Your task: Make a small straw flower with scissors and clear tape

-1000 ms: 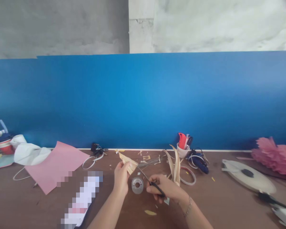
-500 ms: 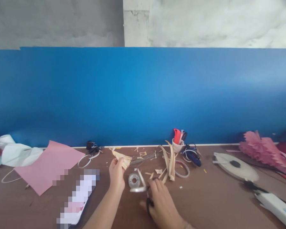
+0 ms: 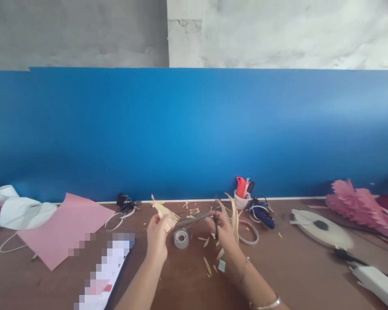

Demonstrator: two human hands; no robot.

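A fan-shaped piece of pale dried husk (image 3: 164,216) is pinched in my left hand (image 3: 157,239), its narrow end pointing up. My right hand (image 3: 224,230) is closed around dark-handled scissors (image 3: 216,226), a little to the right of the husk; their blades are hard to make out. Between the hands lie thin grey wires (image 3: 194,218). A roll of clear tape (image 3: 181,238) rests just below them. Long husk strips (image 3: 234,217) stand behind my right hand, partly hidden by it. Small husk scraps (image 3: 207,266) are scattered on the brown table.
A white cup (image 3: 242,200) of pens stands by the blue partition (image 3: 181,129). Pink paper (image 3: 66,230) and a blurred-out phone (image 3: 108,271) lie left. To the right are a cream oval device (image 3: 323,228), pink pleated paper (image 3: 358,206) and a white power strip (image 3: 378,284).
My right hand has risen with the scissors from the table's nearer part towards the husk. The shiny strip beside the tape roll is gone from there, and more scraps show. My left hand has barely moved.
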